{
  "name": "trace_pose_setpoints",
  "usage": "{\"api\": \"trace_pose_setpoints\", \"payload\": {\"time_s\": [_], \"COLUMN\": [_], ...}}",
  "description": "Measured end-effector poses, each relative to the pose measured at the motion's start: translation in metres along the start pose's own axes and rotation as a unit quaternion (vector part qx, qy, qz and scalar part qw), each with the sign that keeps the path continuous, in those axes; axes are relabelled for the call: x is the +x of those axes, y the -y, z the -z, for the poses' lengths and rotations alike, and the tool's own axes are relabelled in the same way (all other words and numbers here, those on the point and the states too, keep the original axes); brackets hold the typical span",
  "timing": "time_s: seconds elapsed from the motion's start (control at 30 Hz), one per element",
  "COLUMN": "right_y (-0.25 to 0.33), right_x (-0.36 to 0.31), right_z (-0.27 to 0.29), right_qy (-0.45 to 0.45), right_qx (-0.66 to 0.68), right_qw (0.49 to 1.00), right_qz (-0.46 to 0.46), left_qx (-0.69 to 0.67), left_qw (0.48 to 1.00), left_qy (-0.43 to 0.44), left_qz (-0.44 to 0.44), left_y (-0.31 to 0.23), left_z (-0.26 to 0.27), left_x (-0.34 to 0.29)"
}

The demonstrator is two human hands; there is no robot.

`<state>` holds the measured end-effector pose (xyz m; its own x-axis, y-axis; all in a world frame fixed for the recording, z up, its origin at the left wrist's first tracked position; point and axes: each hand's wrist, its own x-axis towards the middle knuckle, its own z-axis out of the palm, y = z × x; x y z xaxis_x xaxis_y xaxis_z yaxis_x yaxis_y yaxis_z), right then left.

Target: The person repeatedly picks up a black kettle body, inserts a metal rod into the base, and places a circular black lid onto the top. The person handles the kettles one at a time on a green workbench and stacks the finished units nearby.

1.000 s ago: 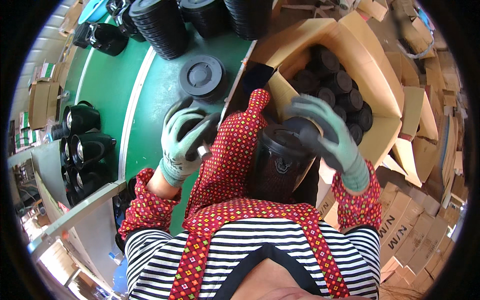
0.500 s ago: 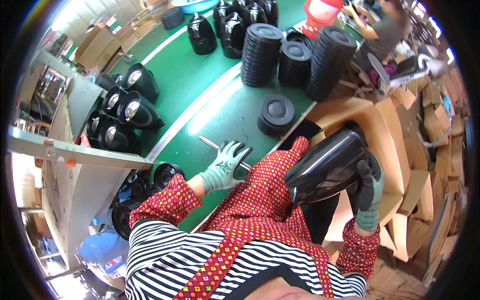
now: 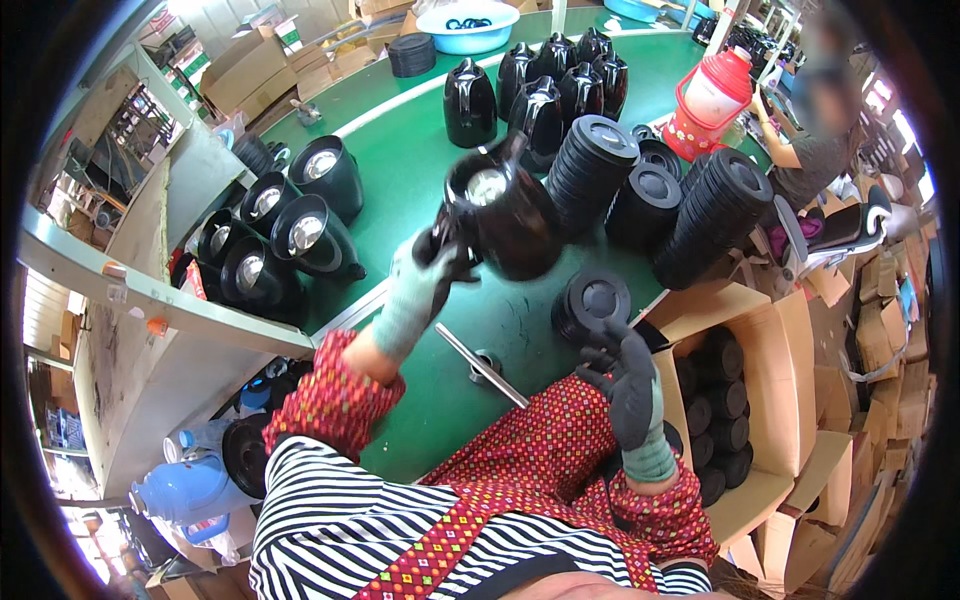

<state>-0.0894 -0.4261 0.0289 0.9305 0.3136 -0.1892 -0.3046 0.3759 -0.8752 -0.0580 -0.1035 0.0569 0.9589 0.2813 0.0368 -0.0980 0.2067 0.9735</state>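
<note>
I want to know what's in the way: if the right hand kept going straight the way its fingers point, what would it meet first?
Probably the short stack of black lids on the green table, just beyond the right hand; depth is hard to judge.

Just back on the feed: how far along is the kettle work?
Done: black kettle bodies stand grouped up the green table. In hand: left hand lifts a kettle body; right hand hovers empty. Left: stacked black lids, more in the cardboard box.

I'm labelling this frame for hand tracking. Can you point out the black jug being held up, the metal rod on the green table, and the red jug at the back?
black jug (image 3: 505, 215), head view, on its shiny side wall.
metal rod (image 3: 482, 365), head view, mid-length of the bar.
red jug (image 3: 708, 105), head view, on its pale body.
</note>
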Motion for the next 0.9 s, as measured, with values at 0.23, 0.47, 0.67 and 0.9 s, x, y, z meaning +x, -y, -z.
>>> {"api": "trace_pose_setpoints", "payload": {"time_s": [0.23,0.47,0.67,0.9], "right_y": [-0.008,-0.009,-0.016,-0.005], "right_x": [-0.009,-0.026,-0.038,-0.035], "right_z": [-0.004,0.019,0.032,-0.002], "right_qy": [-0.002,-0.047,-0.044,0.013], "right_qx": [-0.034,-0.056,-0.08,-0.079], "right_qw": [0.999,0.997,0.995,0.995], "right_qz": [-0.037,-0.023,-0.026,-0.052], "left_qx": [0.361,0.455,0.713,0.736], "left_qw": [0.912,0.867,0.602,0.6], "left_qy": [-0.193,-0.203,-0.359,-0.313], "left_qz": [-0.028,0.005,0.005,0.0], "left_y": [0.083,0.076,0.039,0.045], "left_z": [0.023,0.015,0.164,0.208], "left_x": [0.191,0.203,0.215,0.222]}}
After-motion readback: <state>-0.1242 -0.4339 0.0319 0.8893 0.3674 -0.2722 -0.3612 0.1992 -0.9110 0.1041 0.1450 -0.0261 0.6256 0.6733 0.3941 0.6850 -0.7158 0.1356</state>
